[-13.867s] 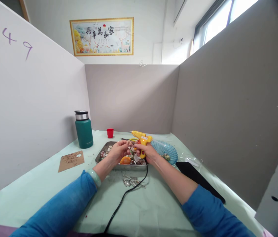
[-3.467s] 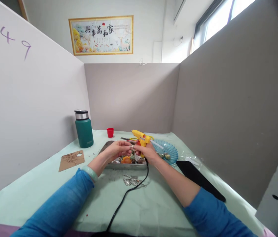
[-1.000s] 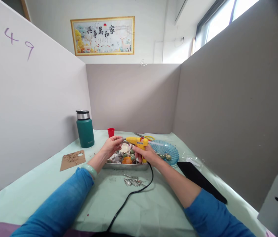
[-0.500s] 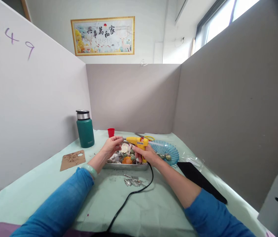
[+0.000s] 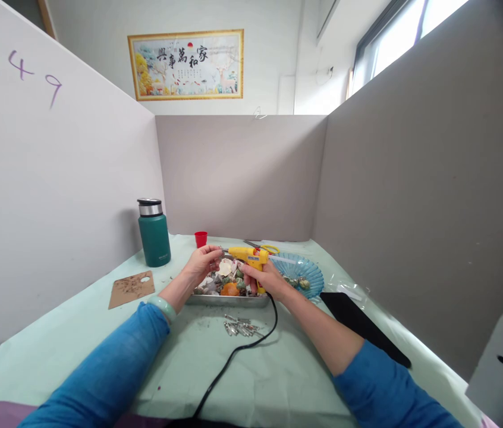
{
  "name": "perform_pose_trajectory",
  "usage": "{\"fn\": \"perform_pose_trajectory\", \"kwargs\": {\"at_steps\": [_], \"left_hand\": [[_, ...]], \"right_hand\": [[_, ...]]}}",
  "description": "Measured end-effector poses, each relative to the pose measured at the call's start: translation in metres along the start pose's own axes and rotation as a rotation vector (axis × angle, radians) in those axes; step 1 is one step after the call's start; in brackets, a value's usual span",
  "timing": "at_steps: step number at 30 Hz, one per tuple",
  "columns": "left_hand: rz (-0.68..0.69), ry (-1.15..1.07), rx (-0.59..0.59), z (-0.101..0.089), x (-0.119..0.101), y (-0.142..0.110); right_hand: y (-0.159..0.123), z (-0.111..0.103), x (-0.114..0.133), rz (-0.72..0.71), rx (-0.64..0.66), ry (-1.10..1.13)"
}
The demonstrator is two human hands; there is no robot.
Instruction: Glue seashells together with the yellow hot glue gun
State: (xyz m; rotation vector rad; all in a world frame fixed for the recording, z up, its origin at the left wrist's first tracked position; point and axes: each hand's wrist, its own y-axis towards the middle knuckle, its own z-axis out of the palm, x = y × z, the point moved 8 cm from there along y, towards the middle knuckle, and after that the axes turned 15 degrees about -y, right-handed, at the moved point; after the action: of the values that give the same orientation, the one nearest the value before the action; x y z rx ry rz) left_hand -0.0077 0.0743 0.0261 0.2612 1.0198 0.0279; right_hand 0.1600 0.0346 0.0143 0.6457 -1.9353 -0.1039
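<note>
My right hand [image 5: 266, 277] grips a yellow glue gun [image 5: 247, 255] by its handle, nozzle pointing left. My left hand [image 5: 202, 263] is closed in a pinch on a small piece that I cannot make out, held right at the nozzle tip. Both hands hover over a metal tray [image 5: 230, 299] filled with several shells, one of them orange [image 5: 229, 289]. The gun's black cord [image 5: 233, 356] runs down toward me across the pale green table cover.
A green flask [image 5: 154, 232] and a red cup [image 5: 200, 239] stand at the back left. A brown card [image 5: 131, 288] lies left. Several metal clips [image 5: 239, 326] lie before the tray. A blue shell-shaped dish [image 5: 301, 272], yellow scissors [image 5: 266, 246] and a black flat thing [image 5: 362, 327] sit right. Partitions enclose three sides.
Since a second ago both hands have stayed still. Earlier the gun was tilted up over the tray; it now lies level with its nozzle at my left fingers.
</note>
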Motion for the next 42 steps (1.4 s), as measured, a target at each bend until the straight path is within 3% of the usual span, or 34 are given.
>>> {"fn": "perform_pose_trajectory", "kwargs": {"at_steps": [42], "left_hand": [[0.092, 0.092, 0.009, 0.0038, -0.0064, -0.0032]], "right_hand": [[-0.0014, 0.0001, 0.0045, 0.001, -0.006, 0.017]]}}
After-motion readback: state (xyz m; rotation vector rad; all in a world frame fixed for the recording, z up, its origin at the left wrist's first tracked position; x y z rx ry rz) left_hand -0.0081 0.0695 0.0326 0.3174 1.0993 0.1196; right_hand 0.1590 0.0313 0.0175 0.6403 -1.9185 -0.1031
